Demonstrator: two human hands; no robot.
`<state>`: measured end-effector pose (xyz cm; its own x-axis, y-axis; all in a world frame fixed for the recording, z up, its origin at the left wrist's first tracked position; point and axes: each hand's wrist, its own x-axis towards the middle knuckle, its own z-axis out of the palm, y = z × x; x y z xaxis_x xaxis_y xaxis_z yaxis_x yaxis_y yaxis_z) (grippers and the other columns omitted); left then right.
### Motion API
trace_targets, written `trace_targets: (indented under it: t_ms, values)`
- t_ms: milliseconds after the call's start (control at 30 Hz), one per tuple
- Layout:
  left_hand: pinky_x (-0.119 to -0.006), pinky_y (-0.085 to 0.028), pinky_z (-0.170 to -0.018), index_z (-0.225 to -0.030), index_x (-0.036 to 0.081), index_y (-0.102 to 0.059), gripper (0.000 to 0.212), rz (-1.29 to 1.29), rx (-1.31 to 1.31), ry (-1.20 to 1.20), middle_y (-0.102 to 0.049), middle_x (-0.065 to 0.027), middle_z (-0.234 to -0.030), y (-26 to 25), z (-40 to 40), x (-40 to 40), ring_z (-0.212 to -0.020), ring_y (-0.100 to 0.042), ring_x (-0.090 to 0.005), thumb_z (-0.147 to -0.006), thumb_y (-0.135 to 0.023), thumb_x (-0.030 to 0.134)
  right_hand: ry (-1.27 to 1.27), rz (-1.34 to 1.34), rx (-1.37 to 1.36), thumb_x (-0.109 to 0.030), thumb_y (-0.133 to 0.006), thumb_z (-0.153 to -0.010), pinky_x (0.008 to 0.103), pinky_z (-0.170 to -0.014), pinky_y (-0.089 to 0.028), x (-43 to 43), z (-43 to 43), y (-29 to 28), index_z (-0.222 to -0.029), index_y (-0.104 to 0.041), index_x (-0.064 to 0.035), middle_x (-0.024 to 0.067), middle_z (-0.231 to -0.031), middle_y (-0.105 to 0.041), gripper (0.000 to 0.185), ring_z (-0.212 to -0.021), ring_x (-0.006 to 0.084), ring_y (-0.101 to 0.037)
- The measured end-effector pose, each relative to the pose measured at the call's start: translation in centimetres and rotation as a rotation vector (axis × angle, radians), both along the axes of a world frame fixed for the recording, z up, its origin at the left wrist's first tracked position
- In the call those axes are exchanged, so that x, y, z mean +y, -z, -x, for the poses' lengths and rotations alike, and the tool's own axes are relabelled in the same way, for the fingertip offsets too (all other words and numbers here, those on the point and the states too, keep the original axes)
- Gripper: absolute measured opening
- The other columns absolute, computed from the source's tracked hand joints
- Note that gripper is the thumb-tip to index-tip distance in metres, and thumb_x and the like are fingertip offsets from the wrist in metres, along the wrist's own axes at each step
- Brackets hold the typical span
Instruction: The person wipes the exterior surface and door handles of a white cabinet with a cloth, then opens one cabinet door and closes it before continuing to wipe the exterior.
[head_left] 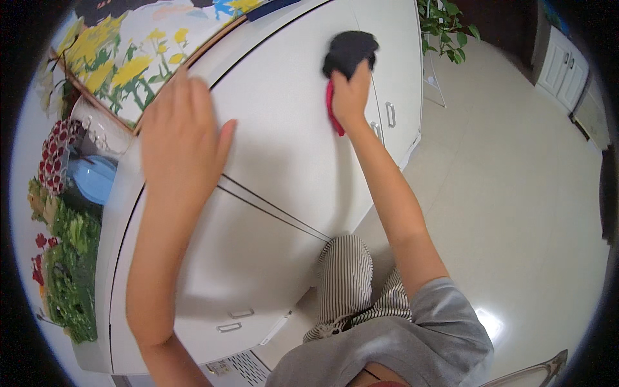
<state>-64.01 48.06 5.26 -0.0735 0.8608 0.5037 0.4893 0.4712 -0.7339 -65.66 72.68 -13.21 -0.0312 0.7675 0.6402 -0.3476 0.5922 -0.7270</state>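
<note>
My right hand (pixel 352 94) grips a black cloth or mitt (pixel 350 54) with a red strip (pixel 331 109) hanging below it, against the white door of a cabinet (pixel 285 121). The cloth is blurred, and its exact kind cannot be told. My left hand (pixel 184 126) holds nothing; its fingers are stretched out over the cabinet's top edge, beside the frame of a painting of yellow flowers (pixel 130 72). Whether the palm touches the cabinet is hidden. Metal handles (pixel 390 114) sit on the cabinet doors near the right hand.
On the cabinet top stand a white ornate vase (pixel 99 128), a blue glass object (pixel 95 179), a red beaded object (pixel 58 157) and a green landscape picture (pixel 72 271). A leafy potted plant (pixel 447 34) on a white stand is beyond the cabinet. A floor vent (pixel 244 365) lies below.
</note>
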Motion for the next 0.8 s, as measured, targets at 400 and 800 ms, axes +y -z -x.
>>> trace_targets:
  t_ms: [400,800]
  values:
    - [-0.05,-0.021,-0.106,-0.142,0.025,-0.032,0.074,0.081,-0.111,-0.02,-0.022,0.0,-0.151,21.6,1.8,3.8,-0.138,-0.021,-0.0234,-0.078,-0.063,0.042,-0.189,-0.479,-0.482,-0.026,-0.061,-0.07,0.0617,-0.107,-0.009,-6.2,-4.6,14.6,-0.125,-0.05,-0.0072,0.0232,-0.136,-0.034,0.06,-0.131,0.0463,-0.022]
    - [-0.057,-0.016,-0.105,-0.142,0.033,-0.031,0.069,0.057,-0.055,-0.104,-0.022,0.0001,-0.151,23.1,2.3,4.5,-0.136,-0.023,-0.0249,-0.08,-0.057,0.051,-0.078,-0.19,-0.156,-0.023,-0.061,-0.072,0.051,-0.109,-0.018,7.3,-2.0,9.4,-0.12,-0.052,-0.0026,0.0226,-0.131,-0.044,0.053,-0.124,0.0448,-0.033]
